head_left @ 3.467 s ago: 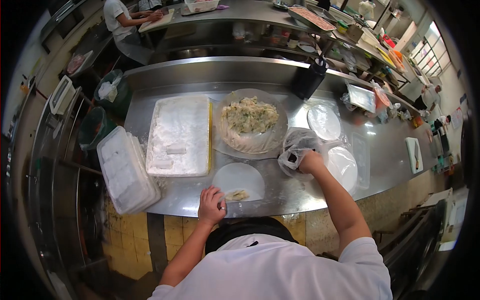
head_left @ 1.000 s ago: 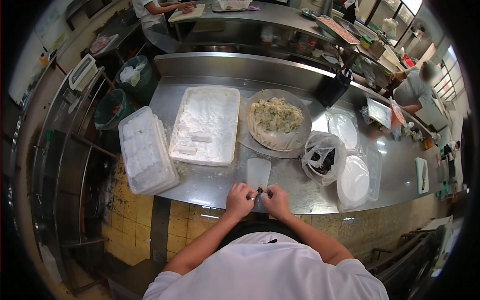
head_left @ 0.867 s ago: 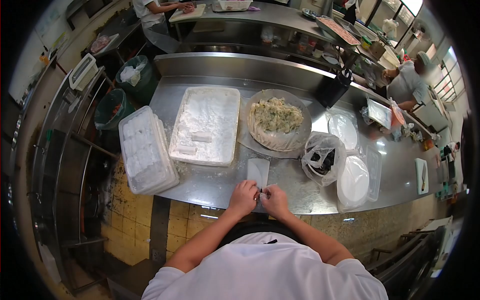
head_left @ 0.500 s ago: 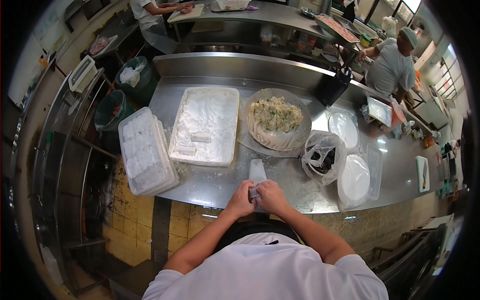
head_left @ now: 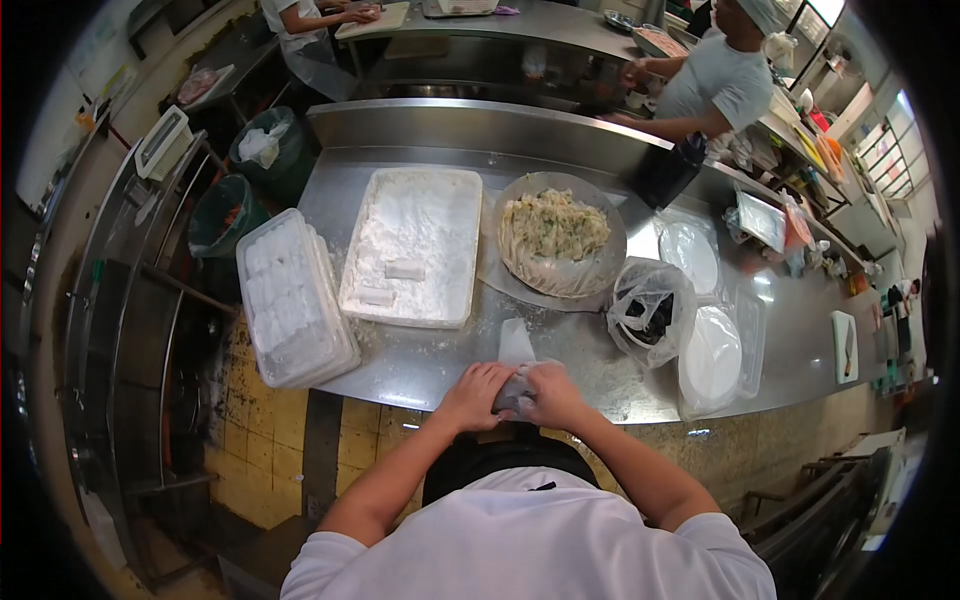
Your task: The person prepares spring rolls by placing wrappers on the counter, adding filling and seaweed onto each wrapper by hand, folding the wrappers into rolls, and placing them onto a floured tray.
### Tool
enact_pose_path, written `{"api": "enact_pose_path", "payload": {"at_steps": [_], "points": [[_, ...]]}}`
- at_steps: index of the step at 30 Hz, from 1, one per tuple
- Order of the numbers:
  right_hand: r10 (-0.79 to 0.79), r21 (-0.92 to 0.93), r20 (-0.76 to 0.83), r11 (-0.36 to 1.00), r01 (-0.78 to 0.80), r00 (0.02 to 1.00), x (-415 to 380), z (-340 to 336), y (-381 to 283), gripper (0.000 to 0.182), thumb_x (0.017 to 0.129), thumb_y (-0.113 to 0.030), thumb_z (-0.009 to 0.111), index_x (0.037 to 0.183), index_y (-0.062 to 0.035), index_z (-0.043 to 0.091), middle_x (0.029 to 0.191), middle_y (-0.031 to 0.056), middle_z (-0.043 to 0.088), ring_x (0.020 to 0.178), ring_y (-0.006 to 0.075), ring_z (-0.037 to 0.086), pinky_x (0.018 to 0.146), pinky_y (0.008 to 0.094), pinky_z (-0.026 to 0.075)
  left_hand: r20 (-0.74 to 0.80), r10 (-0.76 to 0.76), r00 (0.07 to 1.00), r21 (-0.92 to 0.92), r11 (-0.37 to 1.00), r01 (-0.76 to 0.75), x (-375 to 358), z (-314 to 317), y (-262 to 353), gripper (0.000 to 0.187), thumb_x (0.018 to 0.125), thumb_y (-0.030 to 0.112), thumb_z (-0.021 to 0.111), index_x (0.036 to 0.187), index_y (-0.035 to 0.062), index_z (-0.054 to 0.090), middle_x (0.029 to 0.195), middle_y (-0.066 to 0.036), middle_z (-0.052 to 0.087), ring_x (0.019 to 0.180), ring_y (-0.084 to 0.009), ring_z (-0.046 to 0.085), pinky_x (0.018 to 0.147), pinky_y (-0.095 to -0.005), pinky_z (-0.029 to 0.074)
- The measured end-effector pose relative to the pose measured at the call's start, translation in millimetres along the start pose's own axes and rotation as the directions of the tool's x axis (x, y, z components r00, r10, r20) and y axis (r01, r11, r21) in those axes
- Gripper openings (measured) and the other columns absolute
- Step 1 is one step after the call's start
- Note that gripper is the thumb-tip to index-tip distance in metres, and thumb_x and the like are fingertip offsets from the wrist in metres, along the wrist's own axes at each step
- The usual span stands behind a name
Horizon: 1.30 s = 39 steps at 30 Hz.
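Observation:
At the front edge of the steel table, a pale, flat wrapper strip (head_left: 516,341) points away from me, with its near end between my hands. My left hand (head_left: 477,397) is closed around the left side of a small whitish piece at that end. From the right, my right hand (head_left: 553,394) holds the same piece with bent fingers. Behind and left is a tray (head_left: 473,250) of white powder with two short white rolls (head_left: 405,270) in it. A round plate (head_left: 612,250) of pale, green-flecked filling stands behind my hands.
Stacked lidded containers (head_left: 345,350) stand at the left. On the right are a plastic bag with dark contents (head_left: 650,312), white discs in plastic (head_left: 712,358) and a black bottle (head_left: 672,170). Co-workers (head_left: 722,85) (head_left: 310,35) stand beyond the raised steel ledge (head_left: 450,118).
My left hand has shifted slightly left and flattened over the piece, and my right hand has turned a little. The co-worker at the right has moved left and leans closer to the ledge.

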State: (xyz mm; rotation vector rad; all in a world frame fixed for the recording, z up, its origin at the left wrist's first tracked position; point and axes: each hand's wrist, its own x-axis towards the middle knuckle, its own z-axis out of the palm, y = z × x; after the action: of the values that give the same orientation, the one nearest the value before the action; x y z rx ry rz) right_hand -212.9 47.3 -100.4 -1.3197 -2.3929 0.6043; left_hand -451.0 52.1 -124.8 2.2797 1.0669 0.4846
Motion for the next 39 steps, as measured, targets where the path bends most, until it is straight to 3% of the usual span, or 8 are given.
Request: {"api": "enact_pose_path", "payload": {"at_steps": [4, 7, 16, 22, 25, 31, 34, 39], "points": [[-0.019, -0.103, 0.036, 0.994, 0.023, 0.999, -29, -8, 9, 0.074, 0.073, -0.020, 0.086, 0.141, -0.0028, 0.062, 0.138, 0.0208, 0.064, 0.128, 0.0435, 0.059, 0.113, 0.0538, 0.047, -0.061, 0.097, 0.993, 0.024, 0.995, -0.096, -21, 13, -1, 0.085, 0.073, 0.029, 0.094, 0.147, 0.0088, 0.057, 0.142, -0.014, 0.064, 0.138, -0.0350, 0.058, 0.118, -0.0496, 0.043], [-0.045, -0.208, 0.170, 0.975, 0.081, 0.984, -46, 2, 2, 0.060, 0.080, -0.024, 0.083, 0.134, -0.0045, 0.065, 0.139, 0.0193, 0.063, 0.128, 0.0416, 0.059, 0.112, 0.0550, 0.046, -0.138, 0.177, 0.974, 0.049, 0.984, -0.172, -31, 40, -6, 0.071, 0.078, 0.022, 0.090, 0.142, 0.0104, 0.062, 0.136, -0.009, 0.070, 0.130, -0.0320, 0.065, 0.112, -0.0482, 0.048], [-0.090, -0.150, 0.000, 0.985, 0.089, 0.996, -58, 32, 14, 0.042, 0.085, -0.019, 0.077, 0.124, -0.0047, 0.071, 0.113, 0.0150, 0.069, 0.111, 0.0372, 0.064, 0.103, 0.0523, 0.050, -0.294, 0.173, 0.940, -0.022, 0.982, -0.188, -25, 46, -1, 0.033, 0.090, 0.022, 0.078, 0.122, 0.0144, 0.075, 0.119, -0.005, 0.075, 0.114, -0.0280, 0.070, 0.102, -0.0439, 0.053], [0.155, -0.112, -0.036, 0.981, -0.158, 0.987, -37, 23, 3, 0.036, 0.086, -0.018, 0.075, 0.118, -0.0029, 0.073, 0.113, 0.0157, 0.068, 0.111, 0.0388, 0.064, 0.100, 0.0519, 0.050, -0.268, -0.033, 0.963, -0.070, 0.997, 0.014, 2, 45, 3, 0.015, 0.091, 0.018, 0.076, 0.104, 0.0125, 0.078, 0.102, -0.010, 0.071, 0.104, -0.0352, 0.064, 0.093, -0.0479, 0.051], [0.128, -0.112, -0.210, 0.982, -0.154, 0.969, -33, 28, 2, 0.034, 0.086, -0.022, 0.076, 0.115, -0.0039, 0.074, 0.112, 0.0149, 0.068, 0.110, 0.0369, 0.064, 0.098, 0.0504, 0.050, -0.163, -0.116, 0.980, -0.025, 0.993, 0.114, 16, 42, -1, 0.020, 0.094, 0.024, 0.074, 0.110, 0.0133, 0.078, 0.102, -0.011, 0.070, 0.104, -0.0353, 0.063, 0.092, -0.0496, 0.050], [-0.130, -0.379, -0.026, 0.919, 0.110, 0.991, -34, 33, 10, 0.029, 0.087, -0.023, 0.074, 0.111, -0.0071, 0.073, 0.110, 0.0116, 0.068, 0.109, 0.0310, 0.063, 0.097, 0.0466, 0.050, 0.009, -0.374, 0.927, -0.145, 0.917, 0.372, 40, 17, 9, 0.022, 0.083, 0.020, 0.083, 0.103, 0.0107, 0.077, 0.109, -0.012, 0.071, 0.113, -0.0363, 0.064, 0.100, -0.0484, 0.051], [-0.104, -0.404, 0.047, 0.908, 0.114, 0.993, -28, 30, 15, 0.026, 0.086, -0.022, 0.072, 0.109, -0.0078, 0.071, 0.108, 0.0107, 0.068, 0.104, 0.0309, 0.063, 0.095, 0.0455, 0.050, -0.242, -0.093, 0.966, -0.136, 0.989, 0.061, 33, 7, 4, 0.036, 0.077, 0.019, 0.088, 0.109, 0.0086, 0.074, 0.115, -0.014, 0.070, 0.115, -0.0383, 0.065, 0.101, -0.0496, 0.052], [-0.111, -0.369, 0.002, 0.923, 0.104, 0.994, -25, 30, 18, 0.019, 0.088, -0.021, 0.067, 0.103, -0.0092, 0.069, 0.102, 0.0106, 0.067, 0.101, 0.0308, 0.063, 0.091, 0.0450, 0.049, -0.134, 0.090, 0.987, -0.012, 0.996, -0.093, 19, 16, -5, 0.031, 0.081, 0.010, 0.082, 0.110, 0.0071, 0.073, 0.117, -0.012, 0.071, 0.110, -0.0377, 0.067, 0.095, -0.0490, 0.055]]}}
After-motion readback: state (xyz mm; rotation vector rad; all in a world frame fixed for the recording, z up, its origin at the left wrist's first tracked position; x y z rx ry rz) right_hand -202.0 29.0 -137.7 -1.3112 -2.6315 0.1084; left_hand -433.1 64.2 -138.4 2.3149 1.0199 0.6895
